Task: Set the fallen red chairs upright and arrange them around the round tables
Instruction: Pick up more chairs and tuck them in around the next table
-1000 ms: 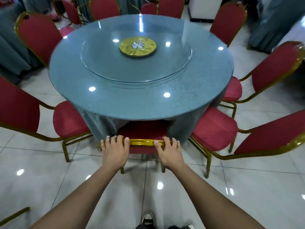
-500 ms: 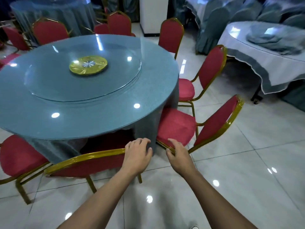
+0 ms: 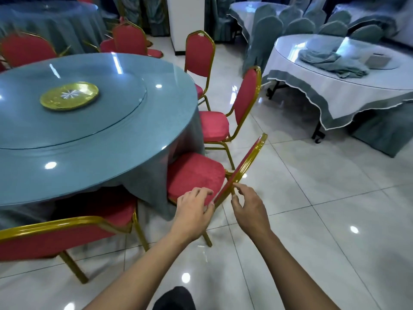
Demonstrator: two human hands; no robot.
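The round counter [image 3: 93, 139] carries a blue-grey cloth under a glass top, with a glass turntable [image 3: 73, 117] on it and a gold disc [image 3: 69, 96] at the turntable's centre. No dishes stand on the turntable or on the glass around it. A second round counter [image 3: 348, 86] at the right, draped in white with a grey border, holds a heap of folded grey cloth [image 3: 333, 63] and a small pale box [image 3: 377, 60].

Red chairs with gold frames stand upright around the blue counter. The nearest chair on the right [image 3: 199, 175] has its seat tucked partly under the counter's edge, and its backrest leans away toward the open floor [image 3: 335, 220]. The left hand [image 3: 193, 211] is at the lower end of that backrest, where it meets the seat. Its fingers [image 3: 201, 193] are loosely curled over the rear edge of the red cushion, and the thumb lies against the gold frame. The right hand [image 3: 250, 209] is just beside the same frame on the outer side. Its fingers [image 3: 242, 189] are slightly spread and bent, with the tips at the gold tube; whether they actually touch it cannot be told.

Another red chair [image 3: 67, 238] stands at lower left with its backrest toward the viewer and its seat under the counter. A further chair [image 3: 225, 121] stands beyond the nearest one, and one more [image 3: 200, 57] behind that.
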